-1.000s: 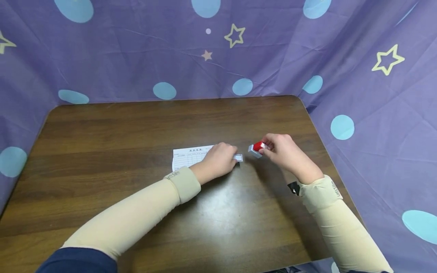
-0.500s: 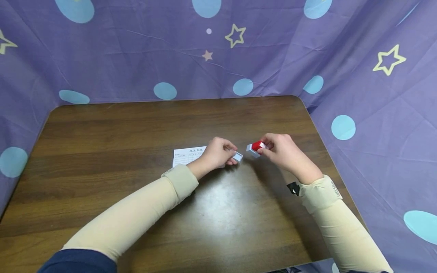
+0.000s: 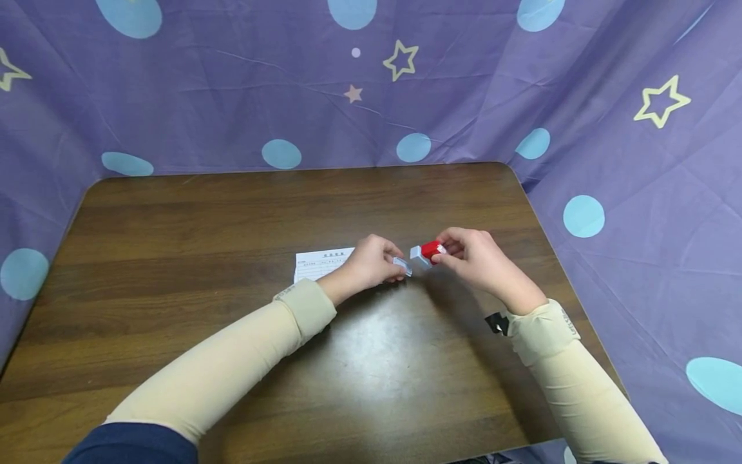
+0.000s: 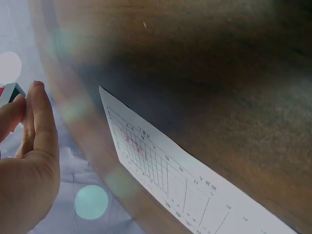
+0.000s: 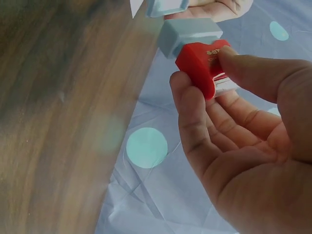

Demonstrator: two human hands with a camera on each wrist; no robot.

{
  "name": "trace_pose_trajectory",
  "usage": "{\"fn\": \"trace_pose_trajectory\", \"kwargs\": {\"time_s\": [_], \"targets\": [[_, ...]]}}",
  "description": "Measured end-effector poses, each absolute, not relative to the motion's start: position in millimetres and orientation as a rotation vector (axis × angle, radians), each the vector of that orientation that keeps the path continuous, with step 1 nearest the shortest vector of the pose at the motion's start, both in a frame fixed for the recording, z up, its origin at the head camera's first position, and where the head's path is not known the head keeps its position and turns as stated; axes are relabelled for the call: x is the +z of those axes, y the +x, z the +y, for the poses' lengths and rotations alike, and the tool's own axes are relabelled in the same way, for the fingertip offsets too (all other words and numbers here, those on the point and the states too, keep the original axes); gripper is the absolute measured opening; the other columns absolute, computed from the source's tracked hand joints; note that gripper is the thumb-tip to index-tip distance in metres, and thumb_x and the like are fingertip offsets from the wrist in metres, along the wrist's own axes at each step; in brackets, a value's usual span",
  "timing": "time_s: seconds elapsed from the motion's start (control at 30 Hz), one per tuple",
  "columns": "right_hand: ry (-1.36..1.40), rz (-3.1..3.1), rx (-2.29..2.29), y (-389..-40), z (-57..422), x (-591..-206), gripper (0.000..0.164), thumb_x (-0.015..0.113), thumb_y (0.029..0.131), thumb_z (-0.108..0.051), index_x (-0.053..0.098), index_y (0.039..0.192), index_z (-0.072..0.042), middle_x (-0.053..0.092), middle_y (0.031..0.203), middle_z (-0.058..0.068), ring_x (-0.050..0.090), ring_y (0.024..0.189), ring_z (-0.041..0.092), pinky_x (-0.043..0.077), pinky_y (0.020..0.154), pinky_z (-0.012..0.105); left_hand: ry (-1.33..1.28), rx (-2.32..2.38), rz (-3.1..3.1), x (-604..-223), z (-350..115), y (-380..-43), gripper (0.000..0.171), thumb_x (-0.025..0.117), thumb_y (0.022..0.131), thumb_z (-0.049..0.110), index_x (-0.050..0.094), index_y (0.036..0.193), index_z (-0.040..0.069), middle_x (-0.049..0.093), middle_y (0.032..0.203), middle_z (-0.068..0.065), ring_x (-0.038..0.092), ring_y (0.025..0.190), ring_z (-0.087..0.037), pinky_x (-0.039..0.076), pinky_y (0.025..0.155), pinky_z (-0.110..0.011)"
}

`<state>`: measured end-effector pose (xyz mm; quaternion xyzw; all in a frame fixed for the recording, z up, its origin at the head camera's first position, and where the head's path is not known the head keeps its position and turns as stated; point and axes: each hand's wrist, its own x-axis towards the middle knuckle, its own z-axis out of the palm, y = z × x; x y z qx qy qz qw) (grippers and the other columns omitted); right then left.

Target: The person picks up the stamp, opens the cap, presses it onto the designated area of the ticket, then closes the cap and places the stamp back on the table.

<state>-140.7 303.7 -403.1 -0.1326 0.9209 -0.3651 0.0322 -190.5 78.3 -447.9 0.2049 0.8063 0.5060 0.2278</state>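
Note:
My right hand [image 3: 478, 261] pinches a red stamp [image 3: 431, 249] with a pale grey-blue base, tilted so the base points left. In the right wrist view the thumb and fingertips press on its red body [image 5: 197, 63]. Close to the left, my left hand [image 3: 366, 263] holds a small pale cap [image 3: 402, 265] between thumb and fingers. A narrow gap separates cap and stamp. Below and left of that hand lies a white printed form [image 3: 319, 264], partly covered by it. Faint red marks [image 4: 136, 146] show on the form's table in the left wrist view.
The brown wooden table [image 3: 203, 225] has a purple patterned cloth [image 3: 209, 84] standing behind it and along its right side. Its right edge [image 3: 556, 258] is near my right hand.
My left hand has lifted the pale cap off the table beside the form and tilted it. The right hand has brought the stamp a little left, its base turning toward the cap.

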Motion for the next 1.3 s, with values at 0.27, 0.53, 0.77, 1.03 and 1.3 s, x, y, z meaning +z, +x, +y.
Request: {"fn": "trace_pose_trajectory", "kwargs": {"time_s": [0.27, 0.53, 0.77, 1.03, 1.3], "targets": [[-0.432, 2.792, -1.14, -142.0, 302.9, -407.3, 0.015, 0.078, 0.091, -0.007, 0.07, 0.102, -0.002, 0.071, 0.094, 0.006, 0.07, 0.086, 0.021, 0.058, 0.079, 0.039, 0.616, 1.445, 2.247, -447.1, 81.3, -188.9, 0.031, 0.082, 0.081, -0.004, 0.073, 0.11, -0.008, 0.074, 0.08, -0.006, 0.07, 0.069, -0.012, 0.056, 0.062, -0.024], [-0.463, 2.784, -1.14, -141.4, 300.4, -408.3, 0.014, 0.078, 0.091, -0.006, 0.07, 0.101, -0.001, 0.071, 0.092, 0.006, 0.07, 0.085, 0.02, 0.058, 0.078, 0.038, 0.662, 1.491, 2.244, -445.3, 81.3, -185.9, 0.031, 0.08, 0.082, -0.005, 0.073, 0.112, -0.009, 0.075, 0.084, -0.009, 0.071, 0.076, -0.013, 0.056, 0.066, -0.024], [-0.474, 2.772, -1.145, -141.1, 299.2, -408.7, 0.015, 0.078, 0.091, -0.007, 0.07, 0.101, -0.002, 0.071, 0.092, 0.006, 0.069, 0.085, 0.02, 0.058, 0.078, 0.038, 0.691, 1.529, 2.217, -446.3, 80.1, -184.7, 0.04, 0.079, 0.081, -0.008, 0.068, 0.12, -0.011, 0.075, 0.086, -0.011, 0.07, 0.077, -0.013, 0.055, 0.066, -0.023], [-0.484, 2.774, -1.162, -142.6, 298.8, -407.8, 0.014, 0.078, 0.091, -0.007, 0.07, 0.101, -0.002, 0.071, 0.093, 0.006, 0.07, 0.086, 0.02, 0.058, 0.078, 0.038, 0.579, 1.621, 2.12, -448.5, 77.6, -185.4, 0.033, 0.079, 0.083, -0.006, 0.068, 0.114, -0.011, 0.075, 0.091, -0.013, 0.073, 0.084, -0.016, 0.057, 0.071, -0.026], [-0.483, 2.763, -1.168, -143.5, 298.5, -408.9, 0.014, 0.078, 0.091, -0.007, 0.07, 0.101, -0.002, 0.071, 0.093, 0.006, 0.07, 0.086, 0.02, 0.058, 0.078, 0.038, 0.642, 1.54, 2.197, -448.7, 74.6, -185.5, 0.03, 0.081, 0.085, 0.0, 0.07, 0.111, -0.011, 0.075, 0.096, -0.015, 0.073, 0.09, -0.018, 0.057, 0.075, -0.026]]}}
